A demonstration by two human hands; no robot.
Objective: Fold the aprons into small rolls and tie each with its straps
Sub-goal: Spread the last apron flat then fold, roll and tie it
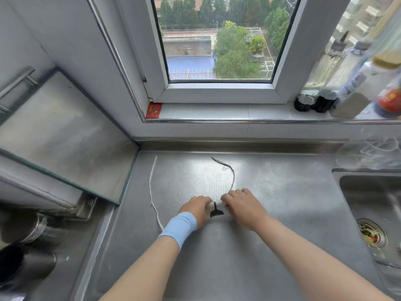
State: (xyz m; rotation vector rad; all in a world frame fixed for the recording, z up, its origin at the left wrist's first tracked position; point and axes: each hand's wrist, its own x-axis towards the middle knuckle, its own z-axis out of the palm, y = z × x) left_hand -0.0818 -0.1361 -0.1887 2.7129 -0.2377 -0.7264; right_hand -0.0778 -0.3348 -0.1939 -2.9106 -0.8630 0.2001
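A steel desk is seen filling the lower half of the view, with a dimpled patch at its middle. A window is set in the wall behind it; trees and roofs are seen through the pane. A tilted glass panel is propped at the left edge of the desk. A sink is sunk into the desk on the right, and food scraps are seen in its drain. Bottles are stood on the sill at the right, blurred. Clear glassware is seen behind the sink; the shape cannot be told.

Both forearms are reached in from the bottom edge. The left hand, with a light blue wristband, is placed on the left end of the apron. The right hand is placed on the right end. The fingers of both hands are curled down over the roll and it is gripped between them.

The apron is rolled small and white, with a black print facing up, and is lying on the desk near the middle. The left strap is trailed from beside the left wrist up toward the back wall. The right strap is curved from the right fingers toward the back. Both are lying loose and untied. A red card is lying at the left end of the sill.
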